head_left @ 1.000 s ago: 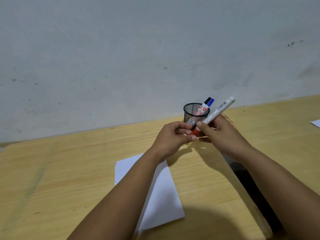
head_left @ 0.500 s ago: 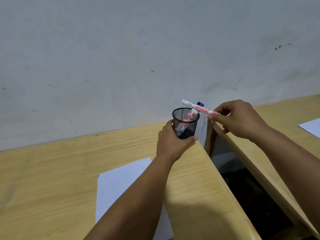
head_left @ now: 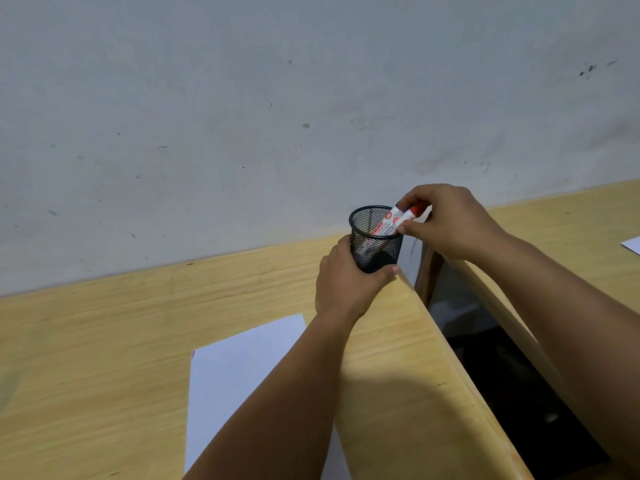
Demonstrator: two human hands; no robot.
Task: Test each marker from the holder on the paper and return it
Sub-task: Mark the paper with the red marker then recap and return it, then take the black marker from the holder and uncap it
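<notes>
A black mesh holder (head_left: 363,233) stands near the far right corner of the wooden desk (head_left: 104,358), by the wall. My left hand (head_left: 346,285) wraps around its lower part. My right hand (head_left: 450,220) is at the holder's right rim, its fingers closed on a white marker with a red cap (head_left: 403,218) that slants down into the holder. A second white marker leans beside it inside. A white sheet of paper (head_left: 235,368) lies on the desk nearer to me, partly under my left forearm.
The desk's right edge (head_left: 446,358) drops into a dark gap. A second wooden desk (head_left: 571,230) lies beyond the gap, with a corner of another white sheet (head_left: 632,244) at the far right. A grey wall rises behind.
The right hand has carried the red-capped marker from level above the holder down into it, tip first. The left hand stayed on the holder. The view shifted a little.
</notes>
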